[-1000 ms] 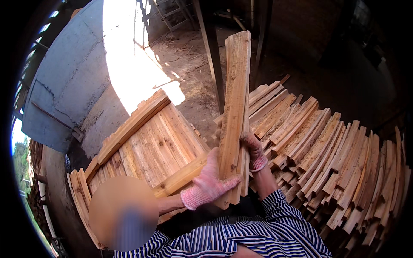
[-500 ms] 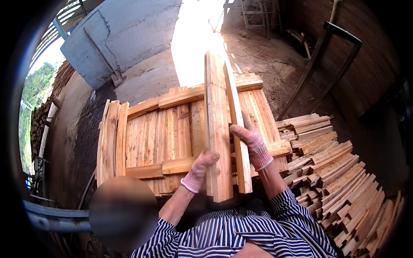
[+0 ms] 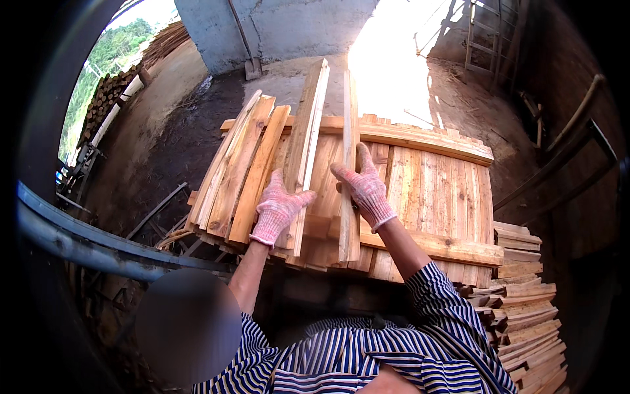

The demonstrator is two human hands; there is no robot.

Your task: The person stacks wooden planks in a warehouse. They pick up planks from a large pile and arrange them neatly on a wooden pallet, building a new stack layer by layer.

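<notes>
My left hand (image 3: 281,209), in a pinkish knit glove, grips long narrow wooden boards (image 3: 310,134) standing close together on edge, its thumb lying across them. My right hand (image 3: 367,190), gloved alike, closes on a single wooden board (image 3: 349,226), thumb on the left side and fingers on the right. Beneath both hands is a flat stack of wooden boards (image 3: 440,190), with crosswise wooden strips (image 3: 426,139) over it near its far and near edges. Left of my left hand, several loose boards (image 3: 239,174) lie side by side on the stack.
Piled boards (image 3: 525,328) rise at the lower right. A blue metal rail (image 3: 98,243) runs along the left. Farther off are a shovel (image 3: 252,65) against a pale wall, a ladder (image 3: 482,39) and a dark frame (image 3: 584,164). A blurred round patch covers the lower left.
The view has swung right. Both hands have moved left over the stack with their boards, and the gap between the held boards has widened.
</notes>
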